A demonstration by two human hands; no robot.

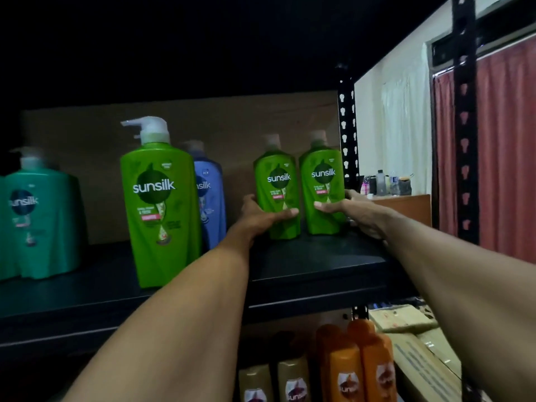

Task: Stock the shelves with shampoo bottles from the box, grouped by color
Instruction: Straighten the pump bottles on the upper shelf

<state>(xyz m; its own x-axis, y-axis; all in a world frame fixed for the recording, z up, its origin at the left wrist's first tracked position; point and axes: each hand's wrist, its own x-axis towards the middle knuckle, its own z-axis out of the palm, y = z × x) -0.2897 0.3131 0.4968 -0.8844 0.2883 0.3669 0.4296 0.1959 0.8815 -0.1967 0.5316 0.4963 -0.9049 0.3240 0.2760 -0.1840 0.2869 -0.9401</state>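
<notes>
black shelf [319,265] (dimly lit), red curtain [507,140]

The blue bottle [212,204] stands half hidden behind the large green pump bottle [158,210]

On the upper shelf [319,258], centre right of the frame, the left small green bottle [277,188] and the right small green bottle [323,184] stand upright side by side, nearly touching, labels forward. The left hand [261,216] grips the first low down, thumb across its front. The right hand [352,213] grips the second the same way. Left of them a large green pump bottle [159,204] stands near the shelf's front edge, with a blue bottle [211,195] just behind it and a teal pump bottle [40,219] at far left. Gold bottles [293,378] and orange bottles [345,369] stand upright at the bottom of the frame.
</notes>
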